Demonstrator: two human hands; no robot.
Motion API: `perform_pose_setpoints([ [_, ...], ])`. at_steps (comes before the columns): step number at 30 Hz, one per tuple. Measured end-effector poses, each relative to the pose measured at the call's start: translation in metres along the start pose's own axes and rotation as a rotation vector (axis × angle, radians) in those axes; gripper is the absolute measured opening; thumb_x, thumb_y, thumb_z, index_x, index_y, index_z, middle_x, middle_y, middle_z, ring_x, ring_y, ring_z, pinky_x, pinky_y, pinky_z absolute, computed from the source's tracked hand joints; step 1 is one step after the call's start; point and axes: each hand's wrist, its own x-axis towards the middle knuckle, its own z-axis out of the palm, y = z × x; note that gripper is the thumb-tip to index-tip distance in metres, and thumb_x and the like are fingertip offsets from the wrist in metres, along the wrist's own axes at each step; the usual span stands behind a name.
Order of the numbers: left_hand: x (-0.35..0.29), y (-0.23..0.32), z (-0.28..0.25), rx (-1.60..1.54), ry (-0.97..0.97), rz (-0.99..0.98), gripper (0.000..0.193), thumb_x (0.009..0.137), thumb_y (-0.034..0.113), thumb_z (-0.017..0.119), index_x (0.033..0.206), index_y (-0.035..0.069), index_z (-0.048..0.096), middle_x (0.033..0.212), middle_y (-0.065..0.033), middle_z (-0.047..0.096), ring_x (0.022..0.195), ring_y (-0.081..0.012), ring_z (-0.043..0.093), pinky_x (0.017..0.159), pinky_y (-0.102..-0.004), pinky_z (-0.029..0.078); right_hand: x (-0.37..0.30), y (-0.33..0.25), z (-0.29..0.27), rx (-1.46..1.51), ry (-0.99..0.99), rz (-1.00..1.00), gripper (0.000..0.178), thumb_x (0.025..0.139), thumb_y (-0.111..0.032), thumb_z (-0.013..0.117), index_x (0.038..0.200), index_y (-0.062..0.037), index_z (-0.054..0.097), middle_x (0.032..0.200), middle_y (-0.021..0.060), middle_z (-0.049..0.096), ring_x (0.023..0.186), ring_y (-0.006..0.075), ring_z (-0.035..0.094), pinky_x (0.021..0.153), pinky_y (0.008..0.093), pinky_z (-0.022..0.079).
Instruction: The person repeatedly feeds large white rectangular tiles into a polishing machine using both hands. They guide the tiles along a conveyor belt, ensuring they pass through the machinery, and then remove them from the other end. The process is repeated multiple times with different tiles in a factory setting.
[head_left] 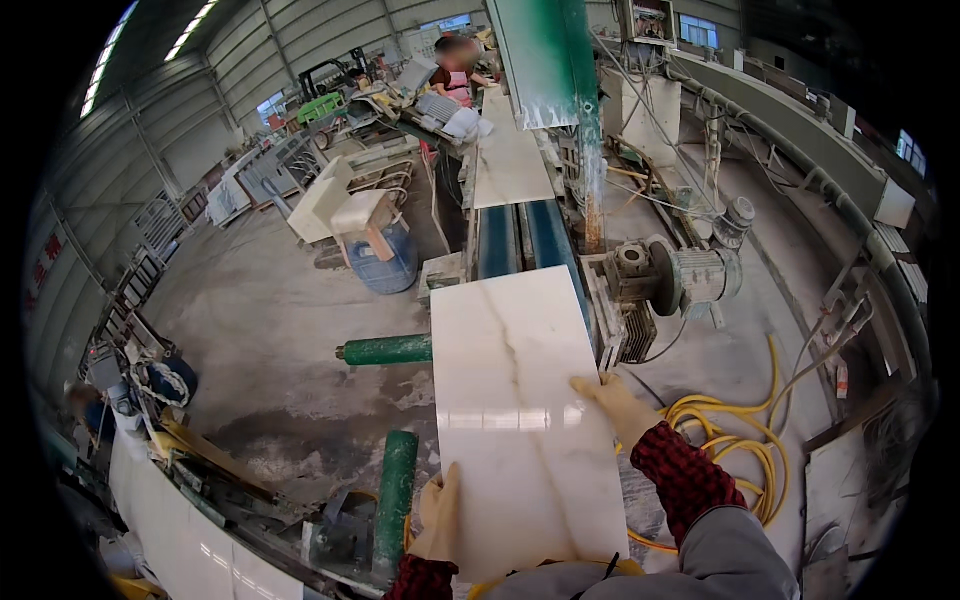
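Note:
A glossy white stone slab (480, 380) with a thin brown vein lies in front of me, its far end at the blue belts (548, 240) of a conveyor. My left hand (438, 518), in a pale glove, grips the slab's left edge near me, thumb on top. The right hand (615, 405), gloved alike, holds the right edge farther up, its fingers partly hidden beneath the stone. Under the slab's left side, green rollers (392, 349) stick out, one of them (396, 500) close to my left hand. Ahead, a second pale slab (512, 172) rests on the conveyor.
A motor with gearbox (690, 278) stands right of the conveyor, near a coiled yellow hose (760, 460) on the floor. Left are a blue barrel (383, 262) and another white slab (175, 515). A person (458, 82) stands at the far end, beside a green machine panel (540, 70).

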Motion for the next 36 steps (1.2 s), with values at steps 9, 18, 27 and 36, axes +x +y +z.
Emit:
perform_pose_setpoints([
  [9,0.134,0.069,0.061,-0.068,-0.245,-0.011,0.06,0.119,0.053,0.08,0.134,-0.005,0.084,0.112,-0.007,0.088,0.098,-0.0144,0.079,0.085,-0.0368,0.06,0.105,-0.033,-0.004,-0.338,0.202,0.069,0.079,0.117,-0.048,0.082,0.162,0.0135,0.063,0.139,0.0217,0.084,0.122,0.0294,0.085,0.105,0.0423,0.069],
  [18,0.236,0.123,0.09,-0.265,-0.416,-0.152,0.052,0.123,0.044,0.076,0.146,-0.003,0.081,0.127,-0.0062,0.088,0.107,-0.0149,0.079,0.096,-0.0355,0.064,0.191,-0.024,-0.025,-0.428,0.172,0.079,0.067,0.126,-0.042,0.068,0.167,0.0108,0.063,0.15,0.0232,0.082,0.129,0.0342,0.082,0.12,0.0433,0.063],
  [27,0.229,0.098,0.043,-0.347,-0.721,-0.54,0.041,0.125,0.039,0.076,0.145,0.004,0.081,0.123,-0.0052,0.089,0.112,-0.0153,0.085,0.101,-0.0357,0.068,0.063,0.013,-0.031,-0.195,0.182,0.512,0.052,0.121,-0.034,0.079,0.152,0.0076,0.077,0.132,0.0149,0.088,0.12,0.0249,0.083,0.106,0.0378,0.065],
  [36,0.277,0.112,0.113,-0.483,-0.479,-0.281,0.039,0.123,0.039,0.08,0.133,0.002,0.081,0.114,-0.0072,0.088,0.091,-0.016,0.082,0.09,-0.0343,0.069,0.188,0.028,-0.037,-0.005,0.396,0.258,0.051,0.114,-0.044,0.088,0.139,0.0001,0.082,0.113,0.0058,0.086,0.094,0.0169,0.078,0.083,0.0309,0.061],
])
